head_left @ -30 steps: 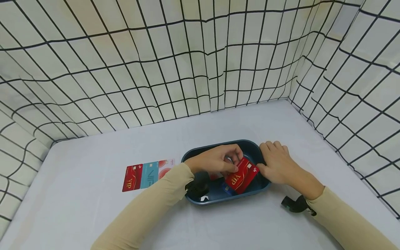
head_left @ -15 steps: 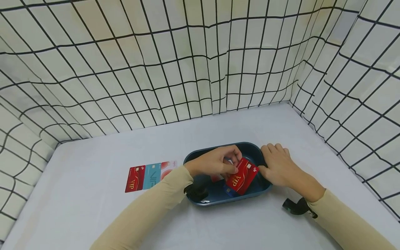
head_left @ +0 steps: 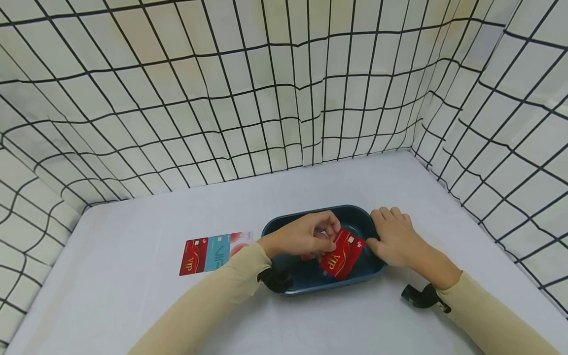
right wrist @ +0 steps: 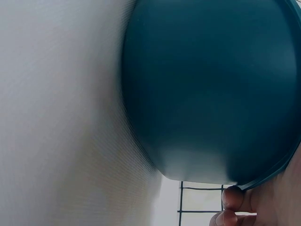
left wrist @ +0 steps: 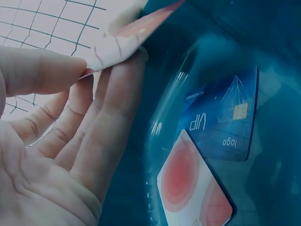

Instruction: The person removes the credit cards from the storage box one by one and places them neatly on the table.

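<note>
A person's left hand (head_left: 306,236) is pinching a red VIP card (head_left: 341,254) by its upper-left corner, thumb & fingertips closed on it, lifting it tilted over the dark blue tray (head_left: 359,214). The tray is sitting on the bench (head_left: 133,305) near its front edge, right of centre. The right hand (head_left: 392,241) is resting flat, fingers relaxed & nearly straight, against the tray's right rim, w/ fingertips on the rim (right wrist: 233,195) in the right wrist view; it's gripping nothing, just steadying.

Still lying in the tray: a blue VIP card (left wrist: 221,117) & a white card w/ red circles (left wrist: 193,188), overlapping slightly at one corner. Three more cards are lined up in a row (head_left: 215,252) on the bench, left of the tray: red, light blue, white-and-red, edges touching.

Judgement: the lift is going best w/ a firm pinch near the card's corner, keeping it tilted so it's clearing the rim w/o dragging the two below, while the right hand is holding the tray from sliding on the smooth cloth.
</note>
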Tool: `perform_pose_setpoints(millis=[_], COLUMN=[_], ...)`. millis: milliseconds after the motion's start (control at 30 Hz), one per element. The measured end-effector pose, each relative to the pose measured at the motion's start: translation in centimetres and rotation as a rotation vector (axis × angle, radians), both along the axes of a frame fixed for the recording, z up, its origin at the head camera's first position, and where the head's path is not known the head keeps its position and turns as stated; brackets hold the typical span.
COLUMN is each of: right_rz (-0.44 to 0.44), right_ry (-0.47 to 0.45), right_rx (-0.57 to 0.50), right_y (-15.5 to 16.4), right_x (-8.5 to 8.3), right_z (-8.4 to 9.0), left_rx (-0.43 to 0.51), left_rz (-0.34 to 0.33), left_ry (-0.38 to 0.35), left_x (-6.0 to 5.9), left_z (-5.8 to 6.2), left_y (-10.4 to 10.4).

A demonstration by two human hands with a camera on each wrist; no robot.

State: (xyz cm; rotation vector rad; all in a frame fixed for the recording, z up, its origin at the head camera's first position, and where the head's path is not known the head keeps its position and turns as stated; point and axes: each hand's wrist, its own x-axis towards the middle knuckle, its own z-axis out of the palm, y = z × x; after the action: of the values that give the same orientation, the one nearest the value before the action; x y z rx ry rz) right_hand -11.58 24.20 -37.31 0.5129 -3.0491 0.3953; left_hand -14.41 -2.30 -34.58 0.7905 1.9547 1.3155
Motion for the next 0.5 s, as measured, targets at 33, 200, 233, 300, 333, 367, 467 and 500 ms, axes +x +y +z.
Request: perform_pose_setpoints(millis=[33, 200, 233, 300, 333, 367, 467, 500], right_rz=[0.002, 0.007, 0.008, 0.009, 0.010, 0.010, 0.010, 0.010], right_ry=[0.002, 0.007, 0.008, 0.009, 0.010, 0.011, 0.011, 0.012], right_rx=[-0.001, -0.010, -0.011, -0.013, -0.015, -0.017, -0.021, -0.022], right_y=[0.0, 0.0, 0.0, 0.0, 0.0, 0.0, 0.0, 0.0], right_x=[0.0, 0.1, 0.1, 0.1, 0.1, 0.1, 0.1, 0.1], right_z=[0.0, -0.1, -0.1, -0.1, -0.1, -0.2, -0.2, -0.2], left_rx=[0.003, 0.013, 0.008, -0.005, -0.009, -0.013, -0.016, -0.014], left_rz=[0.006, 0.039, 0.047, 0.059, 0.065, 0.069, 0.076, 0.079], left_ry=[-0.001, 0.003, 0.011, 0.023, 0.028, 0.030, 0.025, 0.024], left_x=[0.1, 0.3, 0.3, 0.5, 0.5, 0.6, 0.8, 0.9], left_z=[0.0, 0.2, 0.2, 0.3, 0.3, 0.4, 0.5, 0.6], left_y=[-0.1, -0.6, -0.7, -0.9, -1.0, -1.1, -1.3, -1.4])
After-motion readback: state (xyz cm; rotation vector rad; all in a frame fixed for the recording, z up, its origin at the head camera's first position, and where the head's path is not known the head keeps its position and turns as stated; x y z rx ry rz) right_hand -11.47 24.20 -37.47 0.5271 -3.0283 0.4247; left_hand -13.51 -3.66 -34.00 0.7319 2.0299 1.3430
